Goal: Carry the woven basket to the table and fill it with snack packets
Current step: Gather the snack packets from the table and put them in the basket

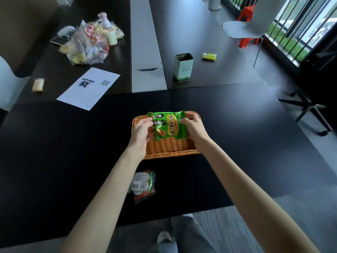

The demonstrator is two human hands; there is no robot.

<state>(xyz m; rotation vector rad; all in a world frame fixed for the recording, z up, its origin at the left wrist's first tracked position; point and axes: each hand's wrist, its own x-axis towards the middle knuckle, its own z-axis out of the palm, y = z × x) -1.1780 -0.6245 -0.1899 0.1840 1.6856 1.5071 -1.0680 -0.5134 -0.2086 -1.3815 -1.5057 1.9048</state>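
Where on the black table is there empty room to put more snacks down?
Bare tabletop lies left of the woven basket, below the paper sheet, and right of the basket toward the table's edge. It is crowded at the basket, where the left hand and right hand hold the green packet, and near the loose packets.

We see an orange-tan woven basket (169, 146) with ribbed weave on a black tabletop (63, 143). The snack packet (168, 126) above it is bright green with yellow lettering and an orange patch. A second packet (143, 185) is white, green and red. Farther off stand a pale green tin (183, 68), a yellow packet (209, 56), a white printed sheet (89, 88) and a red stool (247, 24).
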